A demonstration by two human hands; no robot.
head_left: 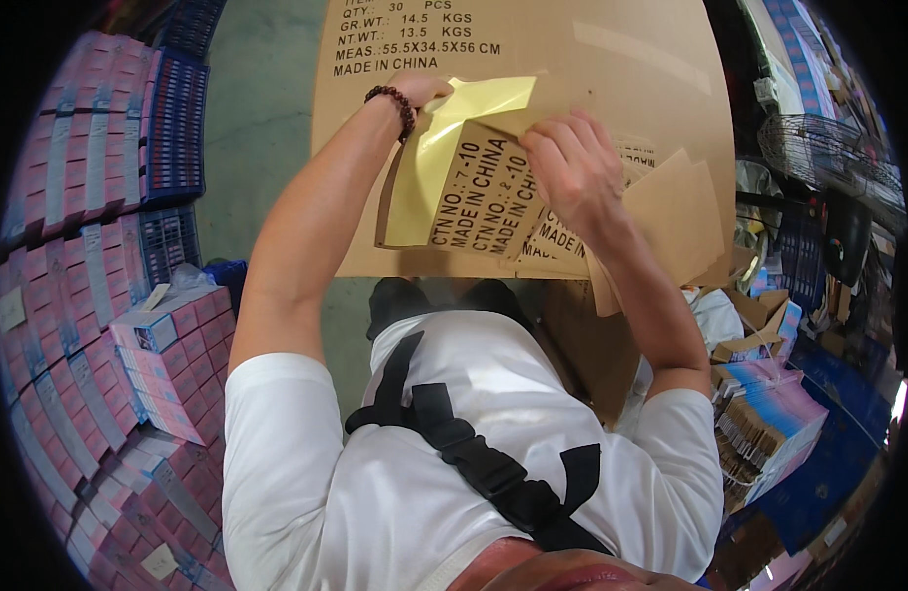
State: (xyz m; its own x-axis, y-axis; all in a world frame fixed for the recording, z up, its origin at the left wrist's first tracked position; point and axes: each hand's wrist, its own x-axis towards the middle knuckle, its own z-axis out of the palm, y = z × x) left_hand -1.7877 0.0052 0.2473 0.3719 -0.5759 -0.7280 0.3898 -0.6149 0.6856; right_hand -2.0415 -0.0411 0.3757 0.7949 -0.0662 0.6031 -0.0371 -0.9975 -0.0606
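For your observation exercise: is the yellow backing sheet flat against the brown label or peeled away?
Peeled away: the yellow backing sheet curls off the brown label, its upper corner lifted.

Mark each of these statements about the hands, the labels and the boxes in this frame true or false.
1. Both hands are on a stack of brown labels lying on a large cardboard box. True.
2. The left hand wears a glove. False: it is bare, with a dark bead bracelet at the wrist.
3. A yellow backing sheet is peeled back from a label. True.
4. The right hand holds scissors. False: its fingers pinch a label.
5. Pink boxes are stacked at the person's left. True.
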